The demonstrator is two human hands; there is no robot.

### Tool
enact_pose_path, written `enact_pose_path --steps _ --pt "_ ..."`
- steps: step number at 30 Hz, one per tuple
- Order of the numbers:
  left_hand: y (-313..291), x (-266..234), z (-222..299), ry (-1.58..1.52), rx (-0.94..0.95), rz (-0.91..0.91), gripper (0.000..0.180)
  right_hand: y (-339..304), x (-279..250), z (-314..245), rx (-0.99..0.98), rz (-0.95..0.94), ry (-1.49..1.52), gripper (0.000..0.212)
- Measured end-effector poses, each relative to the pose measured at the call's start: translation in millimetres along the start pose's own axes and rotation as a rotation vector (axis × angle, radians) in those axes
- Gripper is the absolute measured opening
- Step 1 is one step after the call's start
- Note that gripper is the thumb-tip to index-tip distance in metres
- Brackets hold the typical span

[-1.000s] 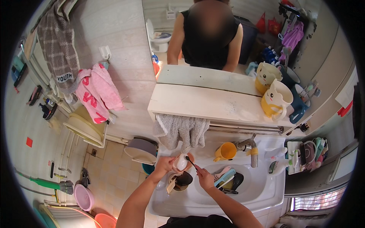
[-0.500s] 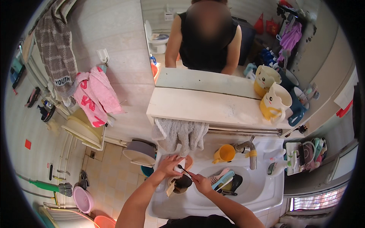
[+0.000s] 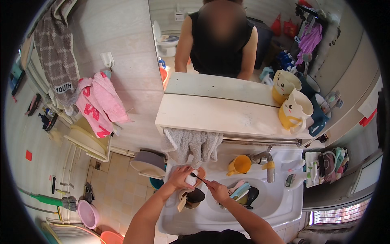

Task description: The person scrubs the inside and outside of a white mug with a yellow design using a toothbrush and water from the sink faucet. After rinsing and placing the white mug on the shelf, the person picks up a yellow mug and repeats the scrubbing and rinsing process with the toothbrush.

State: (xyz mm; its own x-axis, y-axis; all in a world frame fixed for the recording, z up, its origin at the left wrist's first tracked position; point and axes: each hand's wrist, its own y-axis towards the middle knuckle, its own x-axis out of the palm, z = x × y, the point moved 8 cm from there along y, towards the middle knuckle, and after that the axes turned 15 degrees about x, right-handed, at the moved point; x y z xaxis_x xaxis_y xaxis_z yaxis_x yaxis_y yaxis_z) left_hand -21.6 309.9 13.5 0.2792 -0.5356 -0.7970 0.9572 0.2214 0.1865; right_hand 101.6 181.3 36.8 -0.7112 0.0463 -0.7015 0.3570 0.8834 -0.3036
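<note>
In the frame's lower centre, a white object is being gripped by the half-curled left hand; over it, a dark brush is being held by the closed right hand.

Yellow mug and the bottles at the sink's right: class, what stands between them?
In the head view, the tap stands between the yellow mug and the bottles.

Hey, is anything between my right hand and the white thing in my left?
Only the dark brush your right hand holds: it spans the gap toward the white object in your left hand. Nothing else visible stands between them.
</note>
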Motion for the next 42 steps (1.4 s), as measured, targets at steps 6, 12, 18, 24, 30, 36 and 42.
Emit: enact_pose_path --steps 6,12,18,24,30,36,42 --pt "0 4 -4 0.009 -0.005 -0.012 0.101 -13 7 -1 -0.151 0.023 -0.002 0.029" --pt "-1 4 -4 0.001 0.007 0.001 0.098 -10 10 7 -0.122 0.022 -0.019 0.03" --pt "-1 2 -2 0.007 0.026 0.029 0.098 1 -8 9 0.034 0.024 0.126 0.033" --pt "1 0 1 0.02 -0.016 -0.018 0.101 -13 10 2 -0.091 -0.081 -0.044 0.035" --pt "-3 6 -6 0.069 -0.033 -0.039 0.1 -7 10 5 -0.038 0.072 0.018 0.035" --pt "-7 4 -9 0.099 -0.096 -0.094 0.095 -24 17 44 0.32 -0.425 0.666 0.033" --pt "-32 -78 50 0.069 -0.191 0.131 0.061 -67 -6 62 0.519 -0.739 1.382 0.038"
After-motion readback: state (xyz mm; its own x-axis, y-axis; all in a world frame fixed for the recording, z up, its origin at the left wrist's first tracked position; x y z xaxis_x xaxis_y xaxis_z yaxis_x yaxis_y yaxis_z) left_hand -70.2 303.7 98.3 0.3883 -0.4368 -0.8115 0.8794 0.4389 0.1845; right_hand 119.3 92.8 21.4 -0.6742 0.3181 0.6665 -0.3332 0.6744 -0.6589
